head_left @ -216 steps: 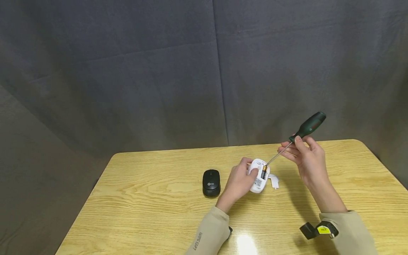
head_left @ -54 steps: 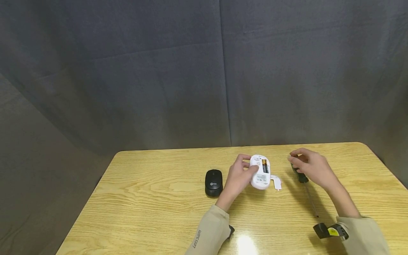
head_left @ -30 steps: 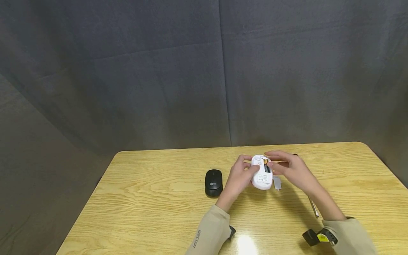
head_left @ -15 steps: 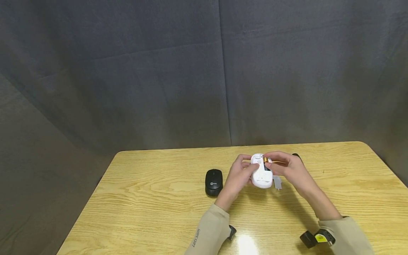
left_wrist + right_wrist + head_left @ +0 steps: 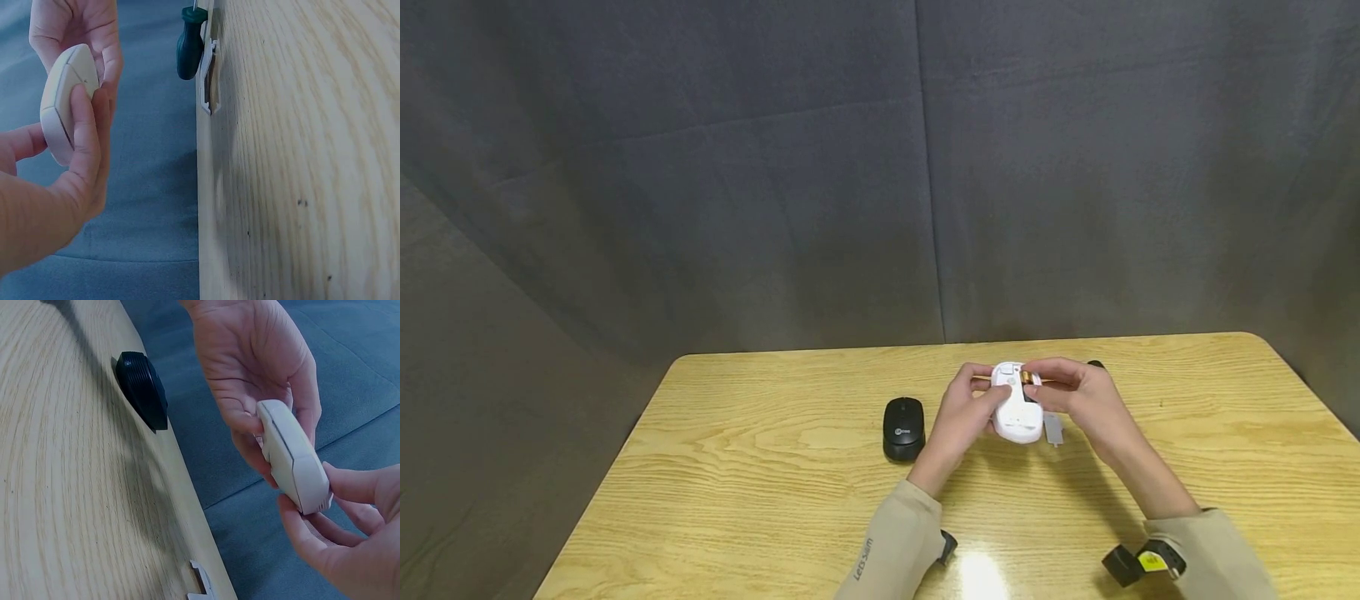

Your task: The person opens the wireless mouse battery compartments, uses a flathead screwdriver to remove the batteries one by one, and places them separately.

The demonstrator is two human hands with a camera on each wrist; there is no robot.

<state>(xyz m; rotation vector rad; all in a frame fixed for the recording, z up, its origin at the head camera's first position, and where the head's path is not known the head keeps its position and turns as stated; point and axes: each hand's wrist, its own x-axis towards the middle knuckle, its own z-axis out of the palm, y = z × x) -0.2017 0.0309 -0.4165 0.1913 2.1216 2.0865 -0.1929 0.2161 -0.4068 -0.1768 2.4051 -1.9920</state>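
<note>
My left hand grips the left side of a white computer mouse, thumb on its underside, which faces up with the battery compartment uncovered. My right hand holds the mouse's right edge, its thumb and index finger at the compartment. The gold end of a battery shows between those two fingertips; the rest of the compartment is mostly hidden. Both wrist views show the mouse held above the table. The white battery cover lies below its right side.
A black computer mouse sits on the wooden table left of the hands. A screwdriver with a dark green handle lies on the right, largely covered by the right arm in the head view. A grey curtain hangs behind.
The right hand has laid the screwdriver on the table and moved left to the white mouse's compartment. The left hand keeps its grip; recently the right thumb has shifted slightly over the batteries.
</note>
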